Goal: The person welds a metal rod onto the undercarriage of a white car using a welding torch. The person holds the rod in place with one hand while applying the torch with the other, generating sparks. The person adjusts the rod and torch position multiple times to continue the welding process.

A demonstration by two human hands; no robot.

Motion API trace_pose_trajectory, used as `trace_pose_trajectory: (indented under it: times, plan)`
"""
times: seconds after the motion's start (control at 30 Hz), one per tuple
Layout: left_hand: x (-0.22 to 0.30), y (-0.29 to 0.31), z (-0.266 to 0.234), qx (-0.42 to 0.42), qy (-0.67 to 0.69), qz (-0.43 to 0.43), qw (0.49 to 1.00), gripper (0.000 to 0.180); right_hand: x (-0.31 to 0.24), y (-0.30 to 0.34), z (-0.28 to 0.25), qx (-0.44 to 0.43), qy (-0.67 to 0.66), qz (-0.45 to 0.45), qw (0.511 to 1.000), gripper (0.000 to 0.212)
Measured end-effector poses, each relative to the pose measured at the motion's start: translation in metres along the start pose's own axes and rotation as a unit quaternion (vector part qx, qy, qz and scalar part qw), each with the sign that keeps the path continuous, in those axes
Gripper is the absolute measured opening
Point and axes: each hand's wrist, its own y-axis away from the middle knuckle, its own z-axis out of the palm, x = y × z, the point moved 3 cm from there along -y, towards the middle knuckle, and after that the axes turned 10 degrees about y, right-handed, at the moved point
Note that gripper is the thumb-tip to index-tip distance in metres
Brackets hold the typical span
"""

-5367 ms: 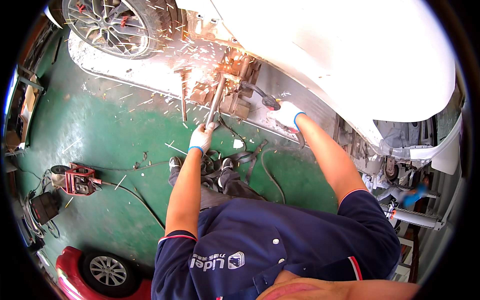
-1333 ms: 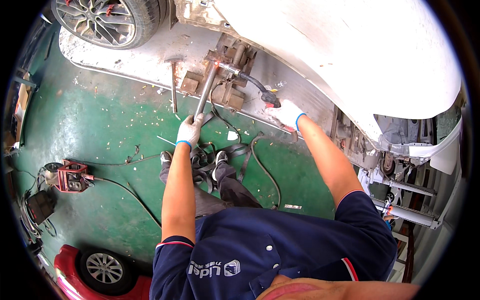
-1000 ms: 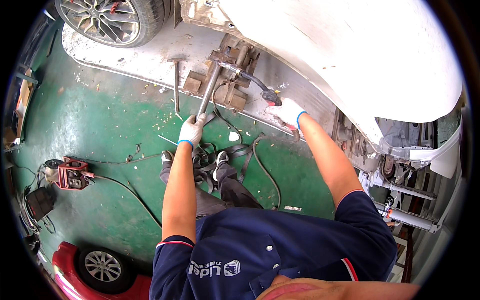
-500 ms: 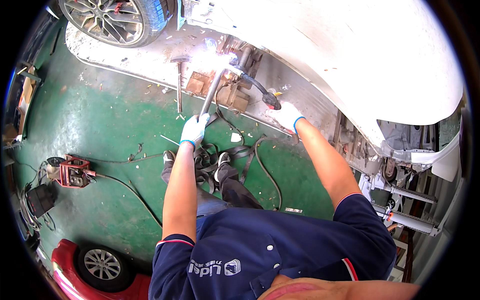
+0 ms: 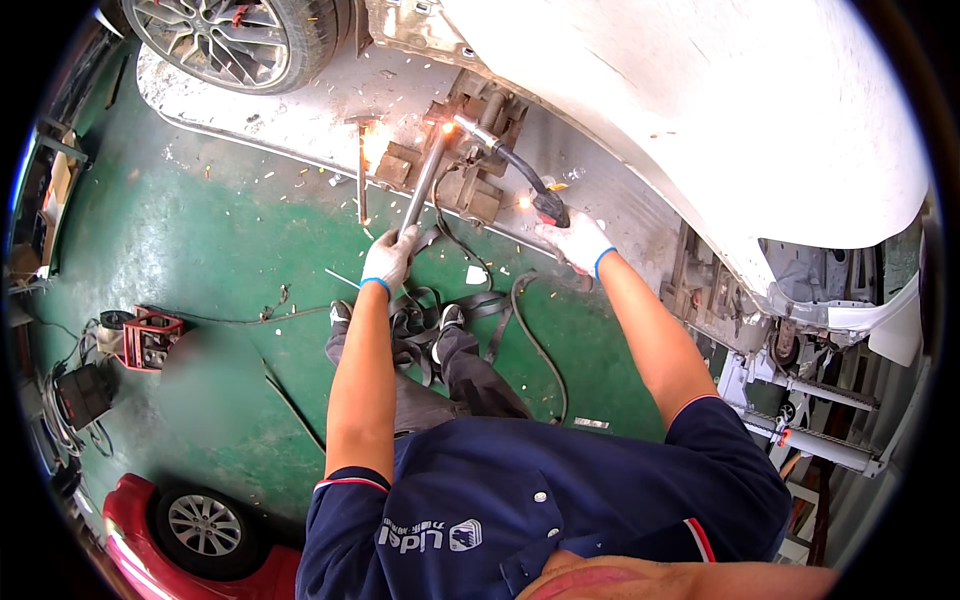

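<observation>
Bar silver-grey, orange-bright at tip

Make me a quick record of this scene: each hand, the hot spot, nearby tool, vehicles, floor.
Left: gloved left hand, closed around the near end of a metal bar
Right: gloved right hand, gripping a black welding torch
Hot spot: orange glow at the bar's far end, beside the torch tip; contact cannot be told
Nearby tool: hammer-shaped tool, left of the bar
Vehicles: white car body ahead; red car at lower left
Floor: green floor, with a red-framed machine at left
</observation>
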Motion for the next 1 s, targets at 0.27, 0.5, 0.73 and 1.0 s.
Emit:
trace_pose_trajectory:
  times: [0.27,0.5,0.73,1.0]
  plan:
    - [-0.028,0.011,0.018,0.026,0.212,-0.026,0.977,0.052,0.050,0.040,0.028,-0.052,-0.010,-0.006,0.999,0.047]
    - [-0.052,0.047,0.003,0.133,0.283,-0.016,0.950,0.054,0.042,0.058,0.069,-0.108,0.119,-0.182,0.970,0.059]
    - [-0.162,0.142,-0.135,0.325,0.293,-0.059,0.897,0.042,0.033,0.085,0.120,-0.150,0.152,-0.159,0.964,0.057]
    - [-0.295,0.237,-0.437,0.541,0.175,-0.086,0.818,0.042,0.008,0.111,0.244,-0.131,0.199,-0.061,0.969,0.057]
